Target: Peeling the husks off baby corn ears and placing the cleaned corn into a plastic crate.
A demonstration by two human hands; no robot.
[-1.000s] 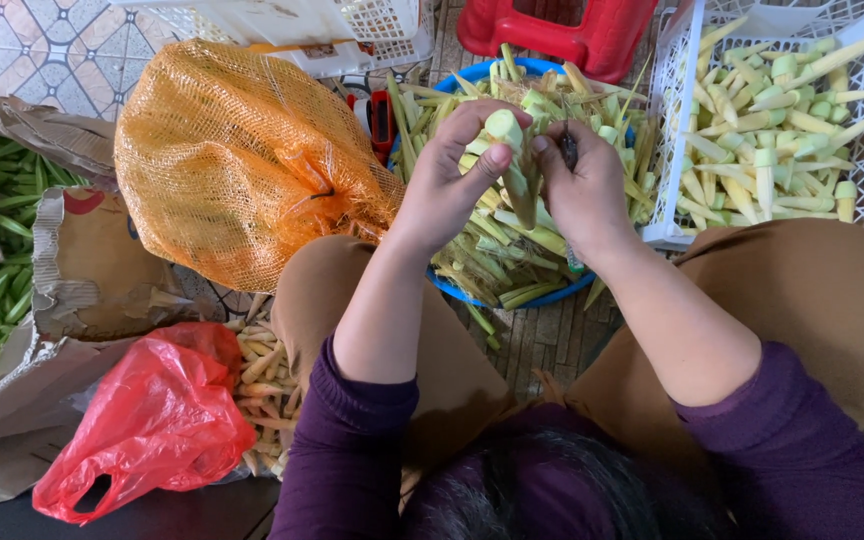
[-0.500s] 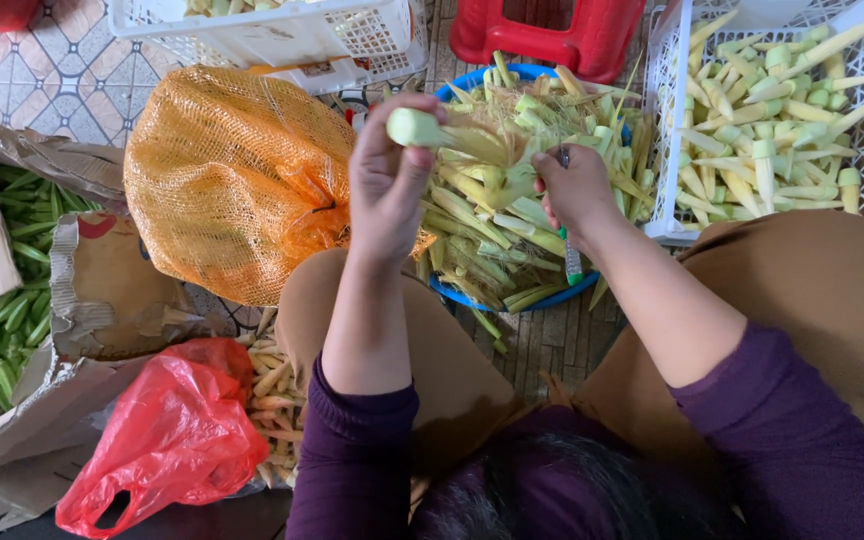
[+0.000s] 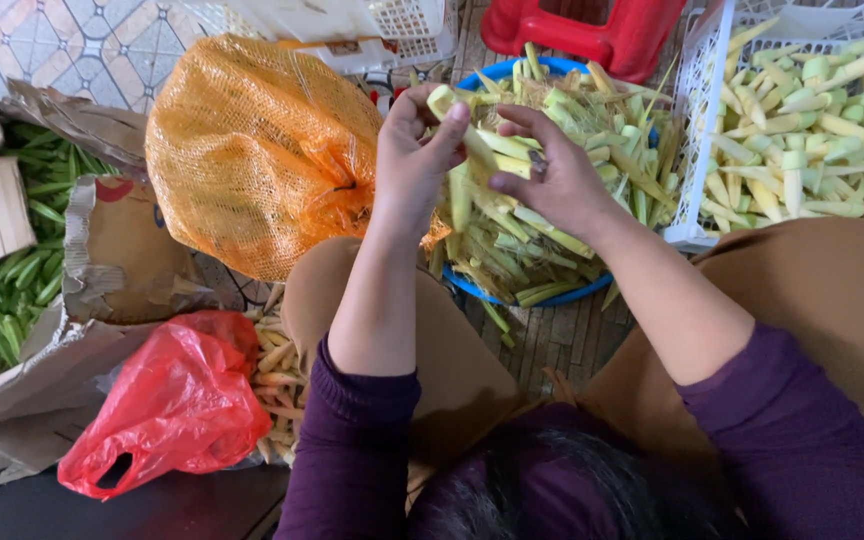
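My left hand [image 3: 407, 160] is closed round the thick end of a pale green baby corn ear [image 3: 449, 100] and holds it up over the blue basin [image 3: 512, 295]. My right hand [image 3: 557, 185] pinches the same ear's husk just below, with a small dark object tucked between its fingers. The basin is heaped with husked and unhusked ears and loose green leaves [image 3: 592, 130]. Both forearms reach out from purple sleeves above my brown-clad knees.
A full orange mesh sack [image 3: 252, 150] lies left of the basin. A white crate [image 3: 697, 150] of trimmed ears stands on the right, with a red stool [image 3: 592, 30] behind. At the left are a red plastic bag [image 3: 177, 405], torn paper sacks [image 3: 122, 260] and green pods [image 3: 2, 290].
My left hand has turned the ear and drawn it nearer. My right hand came up from the basin's edge and took hold of its husk.
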